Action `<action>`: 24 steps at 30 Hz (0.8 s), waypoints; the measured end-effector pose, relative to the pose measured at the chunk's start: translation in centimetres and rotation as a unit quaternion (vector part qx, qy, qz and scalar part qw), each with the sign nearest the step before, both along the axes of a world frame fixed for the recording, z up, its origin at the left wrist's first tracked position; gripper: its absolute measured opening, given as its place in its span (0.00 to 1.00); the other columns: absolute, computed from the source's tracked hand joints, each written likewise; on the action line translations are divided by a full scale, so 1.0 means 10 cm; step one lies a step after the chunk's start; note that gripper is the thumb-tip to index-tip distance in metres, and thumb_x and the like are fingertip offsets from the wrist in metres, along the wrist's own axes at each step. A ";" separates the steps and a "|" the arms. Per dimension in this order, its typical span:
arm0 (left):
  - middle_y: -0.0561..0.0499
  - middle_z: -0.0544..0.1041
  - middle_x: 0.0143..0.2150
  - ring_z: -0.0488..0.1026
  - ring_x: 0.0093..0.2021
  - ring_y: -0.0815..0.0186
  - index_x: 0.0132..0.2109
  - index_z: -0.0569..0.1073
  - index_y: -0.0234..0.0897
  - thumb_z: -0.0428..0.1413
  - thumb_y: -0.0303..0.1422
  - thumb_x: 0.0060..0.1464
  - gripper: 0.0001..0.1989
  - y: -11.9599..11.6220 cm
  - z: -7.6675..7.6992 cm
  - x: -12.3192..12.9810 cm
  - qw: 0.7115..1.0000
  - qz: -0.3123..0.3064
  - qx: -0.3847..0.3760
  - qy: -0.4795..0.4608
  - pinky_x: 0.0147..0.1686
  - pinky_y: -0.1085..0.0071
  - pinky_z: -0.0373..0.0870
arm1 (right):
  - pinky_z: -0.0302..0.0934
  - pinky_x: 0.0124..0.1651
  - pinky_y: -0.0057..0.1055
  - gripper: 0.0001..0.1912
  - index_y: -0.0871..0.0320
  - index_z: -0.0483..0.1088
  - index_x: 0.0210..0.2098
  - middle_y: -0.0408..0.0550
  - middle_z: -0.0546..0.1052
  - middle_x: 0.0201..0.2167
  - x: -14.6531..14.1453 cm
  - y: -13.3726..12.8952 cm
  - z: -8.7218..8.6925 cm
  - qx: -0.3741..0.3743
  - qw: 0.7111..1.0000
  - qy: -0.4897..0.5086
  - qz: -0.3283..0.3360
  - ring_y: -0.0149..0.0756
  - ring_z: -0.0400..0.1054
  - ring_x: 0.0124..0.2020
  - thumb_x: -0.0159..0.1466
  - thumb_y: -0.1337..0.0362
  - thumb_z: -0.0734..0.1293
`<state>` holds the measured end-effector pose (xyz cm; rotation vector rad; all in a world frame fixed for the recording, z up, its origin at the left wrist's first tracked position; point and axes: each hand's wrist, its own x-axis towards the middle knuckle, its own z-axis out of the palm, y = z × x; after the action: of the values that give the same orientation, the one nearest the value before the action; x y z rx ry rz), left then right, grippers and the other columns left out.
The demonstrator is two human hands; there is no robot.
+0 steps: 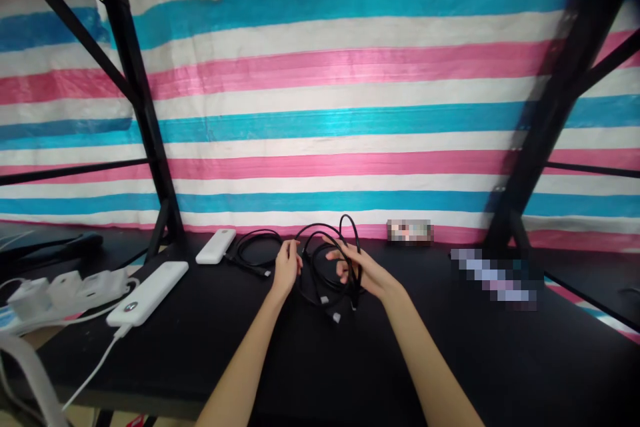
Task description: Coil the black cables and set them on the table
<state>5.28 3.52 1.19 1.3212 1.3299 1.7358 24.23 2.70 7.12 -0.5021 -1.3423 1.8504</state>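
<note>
My left hand (287, 267) has its fingers closed in a pinch on a black cable (320, 225) with silvery-white plugs. The cable's loops rise off the black table between my hands. To the right, my right hand (364, 269) curls its fingers around the same loops, and one strand crosses in front of it. The plug ends (336, 317) hang or lie just below; I cannot tell which. Another coiled black cable (257, 272) lies left of my left hand. Other black loops sit behind and between my hands, partly hidden.
A small white power bank (216, 246) and a larger one (148, 293) with a white lead lie on the left. Beyond are chargers in a power strip (65, 300). Two blurred-out items, a small box (410, 231) among them, lie right. Black frame posts and a striped sheet (330, 90) bound the table.
</note>
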 end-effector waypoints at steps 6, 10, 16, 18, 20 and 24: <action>0.46 0.72 0.40 0.70 0.42 0.63 0.51 0.64 0.36 0.60 0.43 0.43 0.29 -0.04 0.01 0.09 0.998 0.053 0.036 0.022 0.44 0.69 0.63 | 0.44 0.08 0.11 0.20 0.56 0.66 0.51 0.33 0.65 0.16 -0.02 -0.15 0.08 0.011 0.997 0.025 0.069 0.14 0.40 0.07 0.59 0.64 0.66; 0.42 0.69 0.52 0.66 0.51 0.59 0.53 0.64 0.39 0.60 0.40 0.43 0.30 -0.08 0.09 0.12 0.995 -0.031 0.006 -0.098 0.49 0.66 0.61 | 0.44 0.05 0.11 0.22 0.57 0.64 0.53 0.31 0.63 0.13 0.05 -0.17 0.03 -0.005 0.984 0.075 0.162 0.14 0.37 0.05 0.59 0.63 0.67; 0.42 0.74 0.47 0.70 0.49 0.60 0.53 0.66 0.37 0.55 0.35 0.47 0.24 -0.13 0.21 0.17 0.924 -0.236 -0.041 -0.297 0.45 0.68 0.64 | 0.35 0.03 0.08 0.25 0.59 0.62 0.54 0.24 0.57 0.06 0.13 0.05 -0.28 -0.010 0.953 0.196 0.230 0.13 0.29 0.01 0.59 0.61 0.65; 0.45 0.76 0.41 0.74 0.41 0.62 0.54 0.64 0.37 0.55 0.34 0.46 0.26 -0.16 0.24 0.17 0.920 -0.259 -0.037 -0.293 0.40 0.70 0.66 | 0.34 0.03 0.08 0.23 0.60 0.61 0.55 0.22 0.55 0.05 0.14 0.13 -0.34 -0.010 0.945 0.227 0.236 0.14 0.29 0.00 0.60 0.61 0.64; 0.51 0.75 0.31 0.74 0.29 0.68 0.51 0.67 0.35 0.57 0.36 0.46 0.24 -0.18 0.25 0.16 0.933 -0.242 -0.032 -0.264 0.29 0.75 0.66 | 0.33 0.03 0.08 0.21 0.60 0.62 0.54 0.23 0.56 0.06 0.13 0.17 -0.34 -0.019 0.941 0.242 0.235 0.14 0.29 0.00 0.62 0.62 0.62; 0.61 0.62 0.16 0.54 0.10 0.80 0.37 0.71 0.32 0.58 0.40 0.46 0.15 -0.18 0.25 0.10 0.952 -0.200 -0.029 -0.232 0.11 0.79 0.44 | 0.34 0.03 0.10 0.18 0.62 0.65 0.51 0.26 0.59 0.10 0.08 0.16 -0.19 -0.062 0.955 0.231 0.176 0.13 0.33 0.03 0.62 0.64 0.62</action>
<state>6.29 1.67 3.69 0.9807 0.7783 1.5754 25.04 4.26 5.17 0.1247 -1.0454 2.1768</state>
